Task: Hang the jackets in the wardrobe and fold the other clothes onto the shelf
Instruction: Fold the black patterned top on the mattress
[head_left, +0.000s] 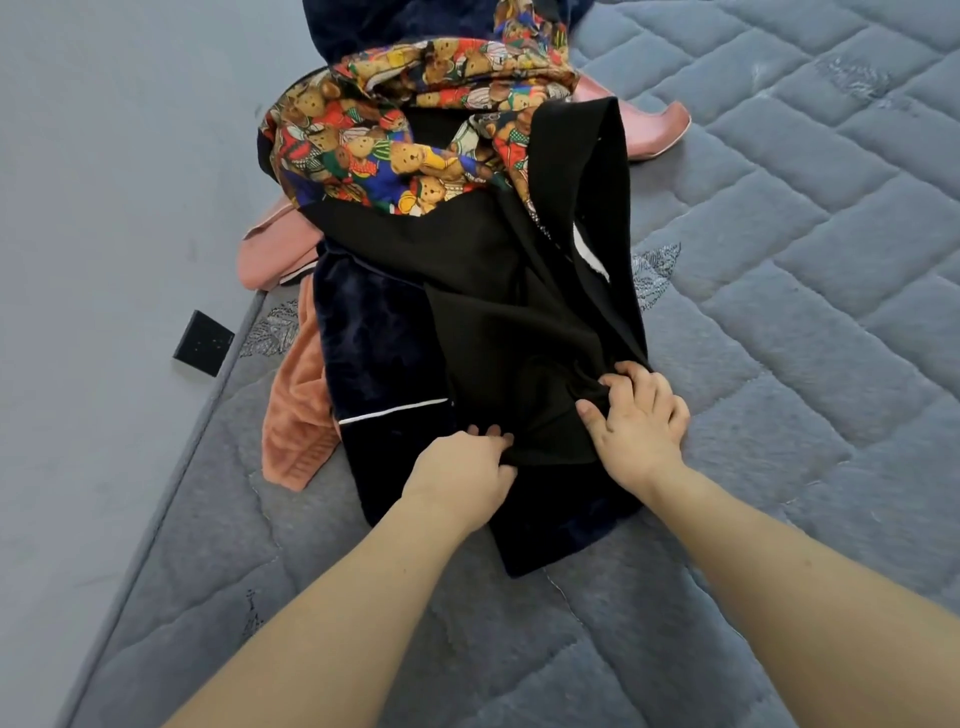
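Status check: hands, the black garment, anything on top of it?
Left hand and right hand both grip black garment at near edge. Teddy-bear print fabric lies over its far end. Still on quilted mattress.

My hands grip a plain black garment (498, 291). Under it: dark navy plush piece (374, 343) with white piping, teddy-bear print fabric (374, 150) in many colours, salmon-pink cloth (296, 410). Grey quilted mattress (779, 312).

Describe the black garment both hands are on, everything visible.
The black garment is plain matte cloth, crumpled and unfolded, a white strip showing along an inner edge. It lies atop the pile on the grey quilted mattress, over a navy plush garment and under the teddy-bear print fabric. Left hand and right hand both bunch its near end.
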